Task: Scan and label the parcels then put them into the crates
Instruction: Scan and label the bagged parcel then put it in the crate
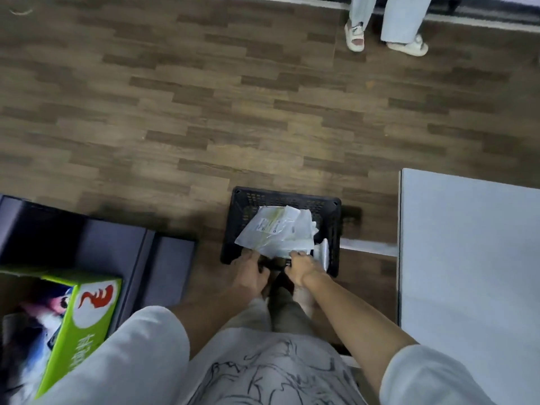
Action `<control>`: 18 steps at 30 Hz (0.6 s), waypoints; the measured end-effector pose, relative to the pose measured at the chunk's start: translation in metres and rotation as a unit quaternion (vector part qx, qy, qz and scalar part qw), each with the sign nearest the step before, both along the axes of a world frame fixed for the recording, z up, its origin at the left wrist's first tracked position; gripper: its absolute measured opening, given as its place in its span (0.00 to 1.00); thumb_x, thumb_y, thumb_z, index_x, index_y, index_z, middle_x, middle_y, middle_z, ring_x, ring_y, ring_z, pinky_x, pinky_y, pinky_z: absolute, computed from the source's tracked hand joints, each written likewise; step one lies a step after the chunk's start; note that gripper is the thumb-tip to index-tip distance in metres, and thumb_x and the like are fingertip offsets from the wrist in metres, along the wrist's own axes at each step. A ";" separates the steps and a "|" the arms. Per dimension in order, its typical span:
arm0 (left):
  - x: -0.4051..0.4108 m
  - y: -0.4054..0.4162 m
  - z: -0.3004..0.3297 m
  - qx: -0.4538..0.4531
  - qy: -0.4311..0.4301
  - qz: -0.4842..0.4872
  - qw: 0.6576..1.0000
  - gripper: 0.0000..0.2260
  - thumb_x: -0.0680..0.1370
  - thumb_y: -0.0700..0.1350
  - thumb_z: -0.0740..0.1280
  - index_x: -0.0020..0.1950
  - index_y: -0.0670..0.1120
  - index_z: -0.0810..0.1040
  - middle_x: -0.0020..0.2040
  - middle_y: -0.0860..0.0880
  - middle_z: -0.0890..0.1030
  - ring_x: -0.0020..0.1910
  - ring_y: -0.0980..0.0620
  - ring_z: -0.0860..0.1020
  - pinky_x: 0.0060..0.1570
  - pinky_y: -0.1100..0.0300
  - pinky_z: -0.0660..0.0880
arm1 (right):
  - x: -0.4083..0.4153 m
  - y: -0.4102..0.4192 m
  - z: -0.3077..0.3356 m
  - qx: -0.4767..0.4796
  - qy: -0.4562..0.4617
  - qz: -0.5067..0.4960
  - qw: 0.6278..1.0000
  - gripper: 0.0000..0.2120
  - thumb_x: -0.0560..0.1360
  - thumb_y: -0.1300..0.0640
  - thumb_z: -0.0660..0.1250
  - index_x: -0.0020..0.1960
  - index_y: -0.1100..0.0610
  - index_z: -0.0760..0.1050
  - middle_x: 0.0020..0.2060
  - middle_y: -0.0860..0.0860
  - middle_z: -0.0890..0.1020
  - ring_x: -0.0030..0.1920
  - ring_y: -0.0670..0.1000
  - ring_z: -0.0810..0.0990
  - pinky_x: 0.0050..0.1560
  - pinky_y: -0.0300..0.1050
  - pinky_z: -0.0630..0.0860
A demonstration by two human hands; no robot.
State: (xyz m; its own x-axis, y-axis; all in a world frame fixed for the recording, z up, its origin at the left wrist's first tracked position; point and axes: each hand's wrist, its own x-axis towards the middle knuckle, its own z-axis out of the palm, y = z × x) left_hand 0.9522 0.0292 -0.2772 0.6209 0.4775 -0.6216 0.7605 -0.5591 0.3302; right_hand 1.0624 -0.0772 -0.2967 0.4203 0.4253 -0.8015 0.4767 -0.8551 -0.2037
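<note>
Nearest to us, our own white-sleeved arms reach down over a printed white shirt toward the floor. Our left hand (250, 270) curls its fingers around the near rim of a black perforated plastic crate (333, 213), seemingly to steady it. Our right hand (302, 266) reaches to the same near edge; its fingers bend toward the lower corner of the parcels, but we cannot tell whether they pinch a parcel or the rim.

Inside the crate lies a loose heap of white plastic mailer parcels (277, 229), the top one face up with a printed label showing, so we judge it labelled and just being settled in.

At our left sits a green cardboard box (87, 311) against a dark grey cabinet (117, 244). At our right stands a white tabletop (467, 258).

Farther off, across the brown wood-pattern floor (204, 97), another person's sandalled feet (355, 36) stand beneath pale trousers.
</note>
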 end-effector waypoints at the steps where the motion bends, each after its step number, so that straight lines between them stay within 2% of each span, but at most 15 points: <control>1: 0.002 0.004 -0.009 -0.002 0.002 -0.004 1.000 0.18 0.76 0.50 0.62 0.65 0.47 0.73 0.61 0.45 0.76 0.59 0.46 0.76 0.58 0.56 0.71 | 0.003 0.005 -0.008 -0.003 0.000 0.002 1.000 0.22 0.79 0.51 0.57 0.71 0.57 0.64 0.68 0.57 0.69 0.67 0.59 0.69 0.65 0.53 0.68; 6: 0.017 0.028 -0.080 0.003 0.008 -0.026 1.000 0.16 0.77 0.50 0.61 0.63 0.46 0.74 0.59 0.46 0.76 0.59 0.48 0.74 0.58 0.57 0.68 | 0.020 0.039 -0.082 -0.009 0.017 0.019 1.000 0.21 0.81 0.50 0.55 0.71 0.58 0.63 0.67 0.57 0.69 0.67 0.59 0.68 0.64 0.52 0.66; 9: 0.028 0.044 -0.146 -0.011 0.004 -0.021 1.000 0.17 0.77 0.50 0.61 0.63 0.46 0.73 0.58 0.47 0.77 0.60 0.48 0.73 0.60 0.56 0.68 | 0.025 0.058 -0.148 -0.005 0.022 0.020 1.000 0.21 0.81 0.51 0.56 0.70 0.59 0.63 0.66 0.58 0.70 0.67 0.59 0.68 0.65 0.52 0.64; 13: 0.033 0.063 -0.242 -0.001 0.001 -0.038 0.999 0.16 0.76 0.49 0.60 0.61 0.44 0.75 0.58 0.46 0.78 0.61 0.47 0.73 0.64 0.55 0.66 | 0.024 0.068 -0.241 0.017 0.005 0.016 1.000 0.22 0.78 0.54 0.58 0.70 0.59 0.65 0.65 0.58 0.72 0.64 0.60 0.71 0.62 0.51 0.67; 18: 0.027 0.071 -0.341 -0.003 0.005 -0.026 1.000 0.20 0.73 0.51 0.56 0.57 0.42 0.77 0.56 0.44 0.79 0.59 0.44 0.75 0.61 0.52 0.69 | 0.029 0.073 -0.348 0.002 0.012 -0.012 1.000 0.23 0.79 0.53 0.59 0.71 0.60 0.64 0.66 0.59 0.71 0.64 0.60 0.70 0.64 0.51 0.67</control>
State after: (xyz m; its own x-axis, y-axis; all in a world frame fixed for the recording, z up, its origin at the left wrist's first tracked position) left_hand 0.9788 0.1006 -0.6179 0.6379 0.4413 -0.6311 0.7342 -0.5958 0.3255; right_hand 1.0911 -0.0045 -0.6443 0.4113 0.4180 -0.8100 0.4515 -0.8654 -0.2174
